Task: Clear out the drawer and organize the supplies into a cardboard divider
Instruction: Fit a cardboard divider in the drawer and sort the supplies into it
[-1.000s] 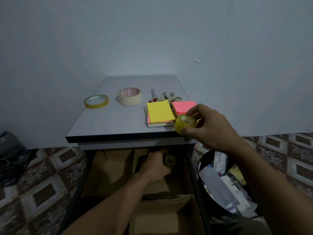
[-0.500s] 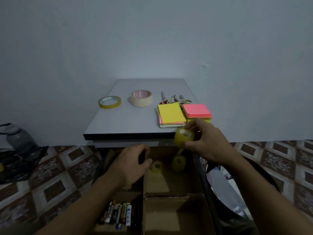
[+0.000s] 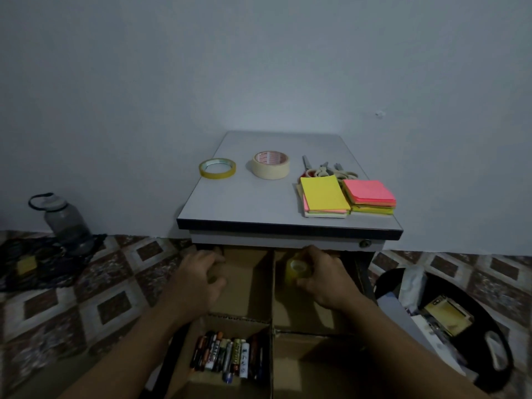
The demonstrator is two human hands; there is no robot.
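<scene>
My right hand (image 3: 325,279) grips a small yellow tape roll (image 3: 298,270) low in the far right compartment of the cardboard divider (image 3: 272,286), which sits in the open drawer under the table. My left hand (image 3: 198,279) is in the far left compartment with curled fingers against the cardboard wall; whether it grips the wall is unclear. Several pens and markers (image 3: 227,357) lie in the near left compartment. On the grey table top (image 3: 244,203) sit a thin yellow tape ring (image 3: 217,167), a cream masking tape roll (image 3: 271,164), scissors (image 3: 328,169) and two stacks of sticky notes (image 3: 325,195).
A dark water bottle (image 3: 62,218) stands on the tiled floor at the left, on a dark cloth. A black bin (image 3: 449,318) with paper waste stands to the right of the drawer. The near right divider compartment (image 3: 316,367) is dim.
My right hand has lowered the yellow tape roll from the table edge into the far right compartment. My left hand has let go of its roll and moved to the far left compartment.
</scene>
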